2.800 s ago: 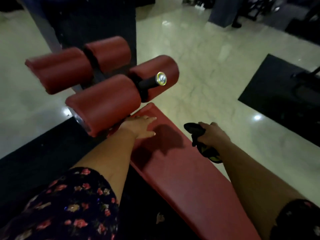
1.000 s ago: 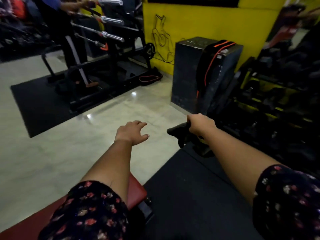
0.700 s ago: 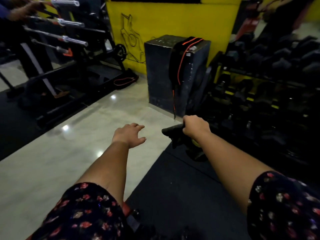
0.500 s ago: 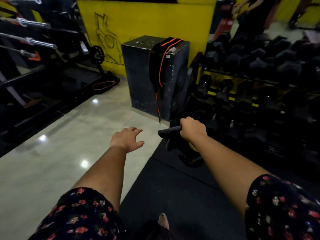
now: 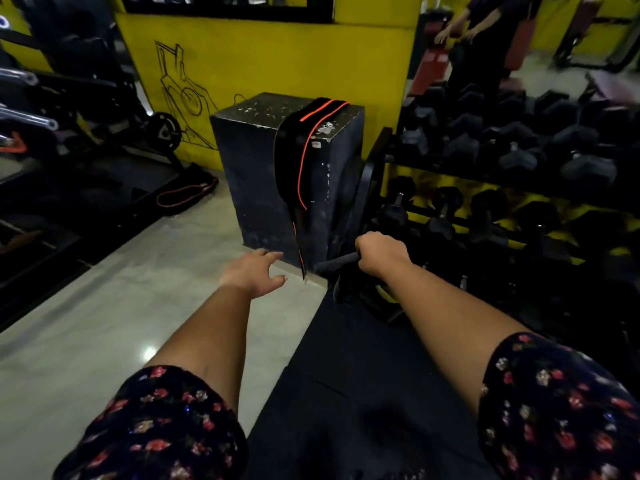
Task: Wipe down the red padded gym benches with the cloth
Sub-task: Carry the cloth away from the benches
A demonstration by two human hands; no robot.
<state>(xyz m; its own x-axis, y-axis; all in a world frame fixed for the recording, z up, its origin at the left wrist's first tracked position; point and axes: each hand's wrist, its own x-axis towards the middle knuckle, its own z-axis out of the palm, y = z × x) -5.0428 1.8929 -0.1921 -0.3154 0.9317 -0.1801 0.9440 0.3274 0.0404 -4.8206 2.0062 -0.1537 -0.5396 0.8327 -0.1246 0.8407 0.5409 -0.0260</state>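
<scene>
Fingers (image 5: 362,247) of our right hand (image 5: 379,256) are clenching the bunched dark cloth (image 5: 341,271) over the black mat's (image 5: 346,375) far corner; our left hand (image 5: 254,273) is hovering spread, empty. We are judging this a transit step (nothing red within reach): next, finding padding to wipe.

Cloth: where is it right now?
Head view, right of centre: the cloth hangs from the right hand, just before the black box and dumbbell rack.
</scene>
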